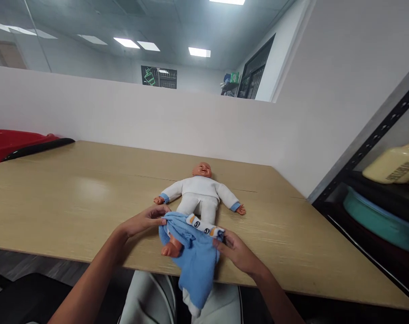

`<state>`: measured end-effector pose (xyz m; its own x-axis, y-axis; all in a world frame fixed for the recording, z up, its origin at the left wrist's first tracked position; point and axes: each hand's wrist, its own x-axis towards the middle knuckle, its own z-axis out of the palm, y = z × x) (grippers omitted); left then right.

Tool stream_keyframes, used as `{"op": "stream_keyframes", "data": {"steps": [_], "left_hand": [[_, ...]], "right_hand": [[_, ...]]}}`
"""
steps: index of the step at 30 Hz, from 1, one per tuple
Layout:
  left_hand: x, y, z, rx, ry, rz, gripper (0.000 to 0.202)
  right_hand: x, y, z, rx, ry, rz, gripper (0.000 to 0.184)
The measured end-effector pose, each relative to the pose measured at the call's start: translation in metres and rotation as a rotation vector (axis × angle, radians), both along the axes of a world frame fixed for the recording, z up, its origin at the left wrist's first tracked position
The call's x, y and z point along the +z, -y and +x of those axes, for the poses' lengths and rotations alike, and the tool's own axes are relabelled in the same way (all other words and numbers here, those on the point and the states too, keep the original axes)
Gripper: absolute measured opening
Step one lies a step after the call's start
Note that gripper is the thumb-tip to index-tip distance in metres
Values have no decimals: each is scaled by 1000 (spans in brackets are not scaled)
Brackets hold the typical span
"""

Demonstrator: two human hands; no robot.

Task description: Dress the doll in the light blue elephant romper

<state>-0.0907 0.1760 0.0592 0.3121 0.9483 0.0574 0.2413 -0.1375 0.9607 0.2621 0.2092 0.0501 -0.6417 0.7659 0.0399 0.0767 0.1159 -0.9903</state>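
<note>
A baby doll (199, 193) in a white suit with blue cuffs lies on its back on the wooden table (72, 193), head away from me. A pair of light blue trousers (195, 256) with a patterned white waistband covers its legs and hangs over the table's near edge. One bare foot sticks out at the left of the cloth. My left hand (146, 219) pinches the left side of the waistband. My right hand (236, 252) grips the right side of the waistband. Both hands are closed on the cloth.
A red tub (8, 143) with a black rim stands at the table's far left. A white partition wall runs behind the table. At the right, a black metal shelf (376, 139) holds a teal basin (379, 220) and a cream container (393, 164).
</note>
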Motion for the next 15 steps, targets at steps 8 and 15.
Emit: {"op": "stream_keyframes", "data": {"steps": [8,15], "left_hand": [[17,-14,17,-63,-83,-9,39],[41,-27,50,131,-213,207,36]], "right_hand": [[-19,-19,-22,-231,-46,-6,64],[-32,-24,-45,-367,82,159,60]]}}
